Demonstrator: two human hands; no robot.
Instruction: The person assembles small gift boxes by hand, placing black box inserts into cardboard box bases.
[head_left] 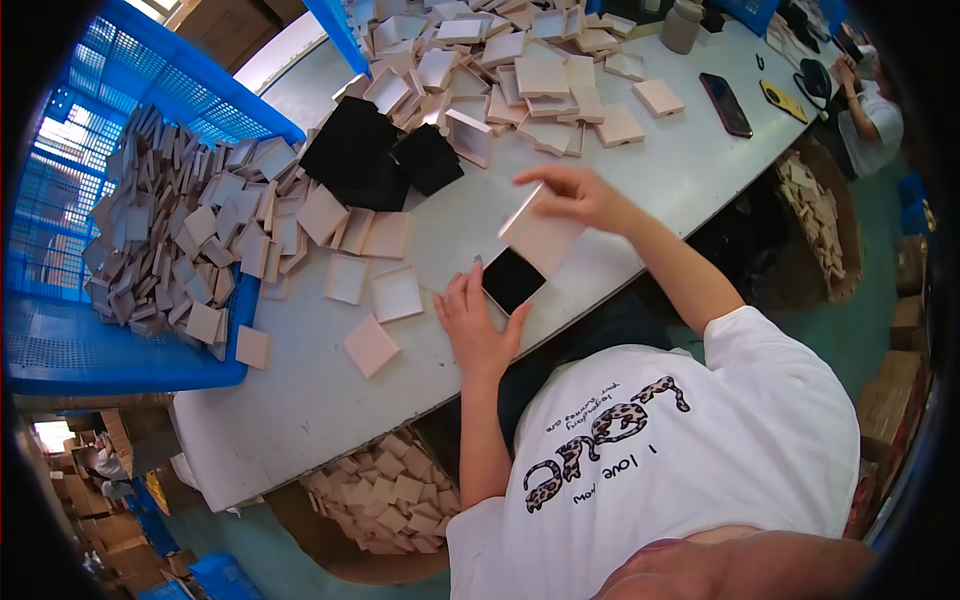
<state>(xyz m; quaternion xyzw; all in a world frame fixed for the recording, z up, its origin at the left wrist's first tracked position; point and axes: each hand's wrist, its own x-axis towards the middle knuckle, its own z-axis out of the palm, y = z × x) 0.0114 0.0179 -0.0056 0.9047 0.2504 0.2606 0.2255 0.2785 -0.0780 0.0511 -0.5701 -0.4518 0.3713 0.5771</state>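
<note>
On the table before me lies a small square box with a black inside (514, 282), its pale edge showing. My left hand (473, 325) holds it against the table, index finger at one corner and thumb at the near side. My right hand (583, 198) grips a pale pink shallow box piece (543, 236), tilted just beyond the black-filled box; the hand is slightly blurred. Left of my left hand are a loose pink box piece (371, 347) and open white-lined box pieces (397, 293). Stacked black squares (355, 150) lie farther up the table.
A blue crate (190, 372) on its side spills many box pieces at left. A large heap of pieces (540, 75) covers the far table. Phones (725, 105) and a jar (682, 27) sit at right. Cartons of pieces (385, 490) stand below the edge. Another person (875, 115) sits at far right.
</note>
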